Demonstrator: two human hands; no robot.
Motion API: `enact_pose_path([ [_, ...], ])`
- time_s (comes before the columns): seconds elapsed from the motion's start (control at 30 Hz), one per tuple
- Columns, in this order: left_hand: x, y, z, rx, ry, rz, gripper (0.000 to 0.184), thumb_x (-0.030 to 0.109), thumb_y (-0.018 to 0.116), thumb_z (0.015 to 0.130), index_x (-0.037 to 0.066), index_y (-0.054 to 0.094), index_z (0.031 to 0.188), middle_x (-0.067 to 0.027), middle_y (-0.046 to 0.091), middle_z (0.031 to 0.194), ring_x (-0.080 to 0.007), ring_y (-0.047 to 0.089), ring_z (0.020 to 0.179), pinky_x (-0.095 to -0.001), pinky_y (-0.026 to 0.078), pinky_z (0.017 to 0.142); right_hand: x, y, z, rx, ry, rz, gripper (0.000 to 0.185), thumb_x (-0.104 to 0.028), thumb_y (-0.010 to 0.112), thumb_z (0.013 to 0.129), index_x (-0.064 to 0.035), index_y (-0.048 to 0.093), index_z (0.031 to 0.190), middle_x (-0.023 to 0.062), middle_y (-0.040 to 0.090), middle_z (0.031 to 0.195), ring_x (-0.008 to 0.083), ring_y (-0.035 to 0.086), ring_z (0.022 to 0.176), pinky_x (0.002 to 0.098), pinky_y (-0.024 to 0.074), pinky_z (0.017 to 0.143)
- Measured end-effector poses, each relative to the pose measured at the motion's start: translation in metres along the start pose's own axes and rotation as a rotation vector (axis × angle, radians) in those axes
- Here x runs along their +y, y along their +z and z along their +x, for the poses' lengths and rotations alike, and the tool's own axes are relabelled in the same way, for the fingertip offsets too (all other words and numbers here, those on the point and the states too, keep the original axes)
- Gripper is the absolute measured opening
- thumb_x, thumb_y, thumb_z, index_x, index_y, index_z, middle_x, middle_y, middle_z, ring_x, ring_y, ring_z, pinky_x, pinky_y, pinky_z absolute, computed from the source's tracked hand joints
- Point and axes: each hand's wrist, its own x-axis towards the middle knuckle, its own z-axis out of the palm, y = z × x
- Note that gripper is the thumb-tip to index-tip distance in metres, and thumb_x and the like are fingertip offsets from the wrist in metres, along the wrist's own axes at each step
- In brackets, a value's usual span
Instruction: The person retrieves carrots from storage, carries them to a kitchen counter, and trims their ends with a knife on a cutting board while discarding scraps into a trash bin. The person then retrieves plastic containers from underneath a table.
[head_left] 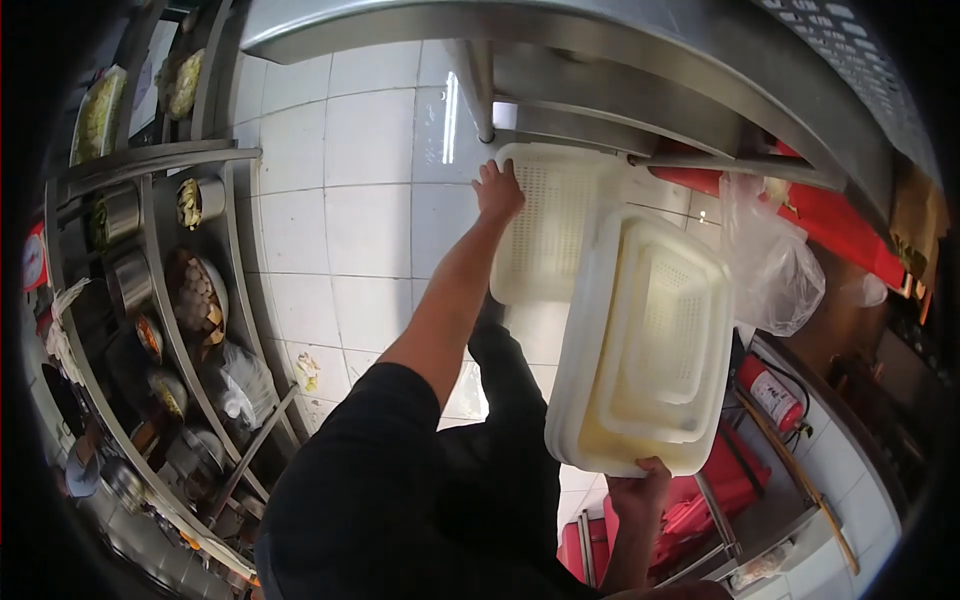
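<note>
My right hand [645,482] grips the near rim of a stack of nested white plastic baskets [705,440]. The stack is tilted, with a smaller perforated basket inside larger bins. My left arm stretches forward, and my left hand [500,190] has its fingers spread at the left far corner of another white perforated basket [550,225]. That basket appears to be low, near the floor, and the held stack partly covers its right side. Whether the left fingers touch its rim, I cannot tell.
A steel table [600,30] with a leg [478,100] spans the front. On the left, a rack [150,160] holds bowls and pans of food. A plastic bag [770,265], a red fire extinguisher [772,393] and red crates [685,520] are at right. White tiles [365,230] cover the floor.
</note>
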Motion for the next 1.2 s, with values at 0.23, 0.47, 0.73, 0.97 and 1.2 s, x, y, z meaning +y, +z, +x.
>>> enact_pose_path([
  [0.23,-0.088,0.036,-0.064,-0.189,-0.09,-0.26,0.072,0.032,0.072,0.073,0.005,0.043,0.133,-0.0259,0.049,0.123,-0.0408,0.054,0.11,-0.0452,0.046,0.094,0.02,-0.015,0.042,-0.067,-0.021,-0.025,0.067,-0.002,0.053,0.061,-0.0045,0.044,0.127,0.0146,0.054,0.12,0.0343,0.054,0.112,0.0517,0.0484,0.096],
  [0.47,-0.167,0.011,-0.201,-0.338,-0.072,-0.303,0.064,0.037,0.072,0.073,-0.002,0.056,0.121,-0.0223,0.055,0.122,-0.0371,0.05,0.115,-0.0417,0.042,0.099,0.046,0.036,0.159,-0.194,-0.054,-0.089,0.025,-0.003,0.052,0.071,-0.0046,0.053,0.095,0.0123,0.055,0.105,0.0295,0.056,0.1,0.0505,0.0505,0.084],
  [0.73,-0.173,-0.138,-0.26,0.225,-0.278,-0.663,0.048,0.011,0.063,0.088,0.002,0.046,0.132,-0.0128,0.051,0.126,-0.0189,0.054,0.102,-0.0308,0.046,0.081,0.068,0.154,0.263,-0.353,-0.029,-0.086,0.014,-0.013,0.055,0.076,-0.0119,0.053,0.089,0.0091,0.055,0.102,0.0298,0.056,0.098,0.0534,0.0481,0.088],
  [0.97,-0.018,-0.378,-0.23,0.923,0.461,-0.385,0.037,0.012,0.052,0.095,-0.005,0.046,0.127,-0.0145,0.052,0.119,-0.0188,0.05,0.099,-0.0319,0.042,0.086,0.058,0.251,0.321,-0.357,-0.122,-0.072,0.034,-0.021,0.07,0.075,-0.0062,0.058,0.102,0.0117,0.055,0.101,0.0316,0.056,0.105,0.0501,0.0484,0.084],
  [1.2,0.033,-0.422,-0.171,0.693,0.789,0.196,0.036,0.014,0.048,0.098,-0.004,0.049,0.129,-0.0183,0.049,0.13,-0.0273,0.047,0.121,-0.0399,0.039,0.101,0.056,0.237,0.349,-0.211,-0.093,-0.21,0.06,-0.024,0.077,0.075,-0.0009,0.049,0.124,0.0147,0.055,0.118,0.03,0.054,0.108,0.0416,0.0461,0.091],
])
